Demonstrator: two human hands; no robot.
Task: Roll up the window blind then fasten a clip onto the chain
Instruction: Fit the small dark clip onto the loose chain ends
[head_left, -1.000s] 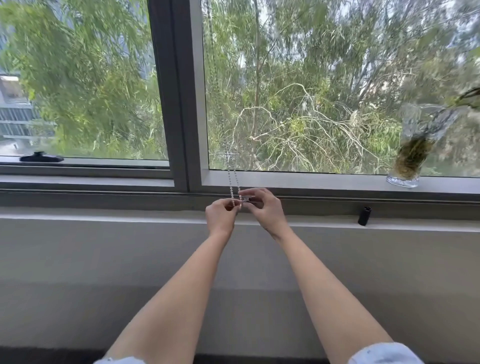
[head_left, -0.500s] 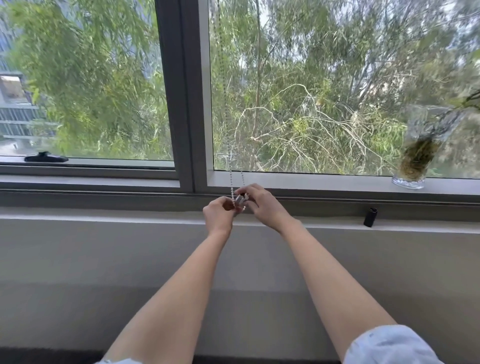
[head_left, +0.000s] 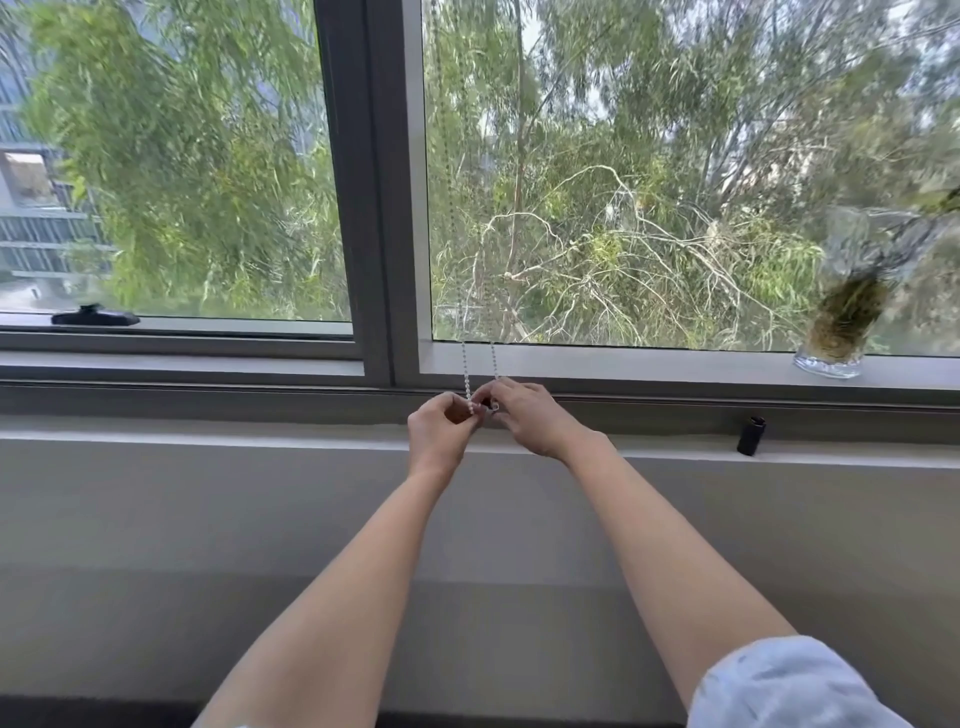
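Hands (head_left: 441, 434) on chain (head_left: 466, 369), vase (head_left: 844, 312) aside

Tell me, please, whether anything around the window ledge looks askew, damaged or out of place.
Nothing stands out. The glass vase stands upright on the frame at right, a small black object sits on the ledge, and both hands work the bead chain.

White beaded chain (head_left: 464, 364) hangs in two strands before the window; small clip (head_left: 493, 406) at its bottom.

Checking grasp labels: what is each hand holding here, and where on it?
Left hand pinches the bead chain at its bottom end. Right hand is closed at the other strand's bottom; a clip cannot be made out.
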